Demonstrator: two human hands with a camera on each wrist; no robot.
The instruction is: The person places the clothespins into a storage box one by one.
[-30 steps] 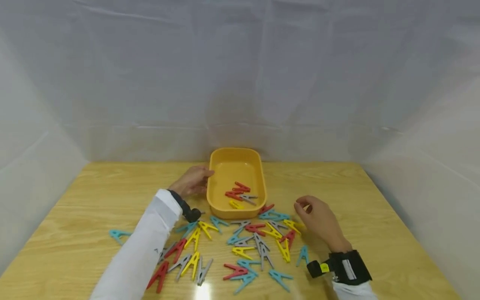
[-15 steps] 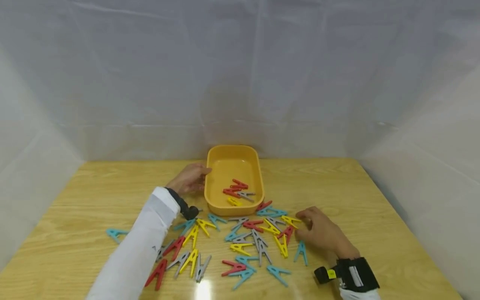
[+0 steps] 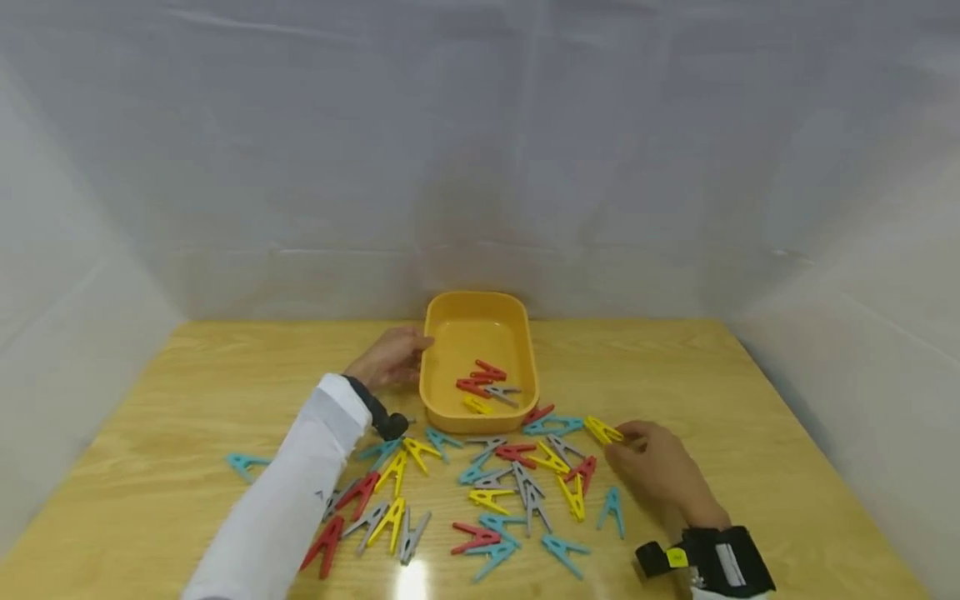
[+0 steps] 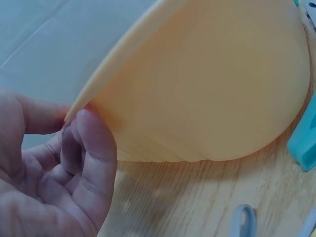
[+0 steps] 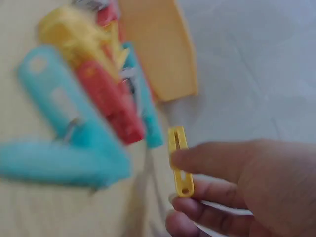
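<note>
An orange tray (image 3: 525,333) sits at the back middle of the wooden table, with several red, grey and yellow clothespins (image 3: 483,387) inside. My left hand (image 3: 392,358) rests against the tray's left rim, fingers curled round its edge (image 4: 94,143). My right hand (image 3: 652,462) is to the right of the scattered pile and pinches a yellow clothespin (image 3: 602,430) between thumb and fingers; the right wrist view shows this yellow clothespin (image 5: 180,163) lifted off the table.
Several clothespins (image 3: 517,483) in blue, yellow, red and grey lie scattered in front of the tray. One blue pin (image 3: 246,463) lies apart at the left. White sheeting walls surround the table (image 3: 750,400).
My right hand came down from above the table to the pile's right edge and took hold of a yellow clothespin. The left hand stayed on the tray.
</note>
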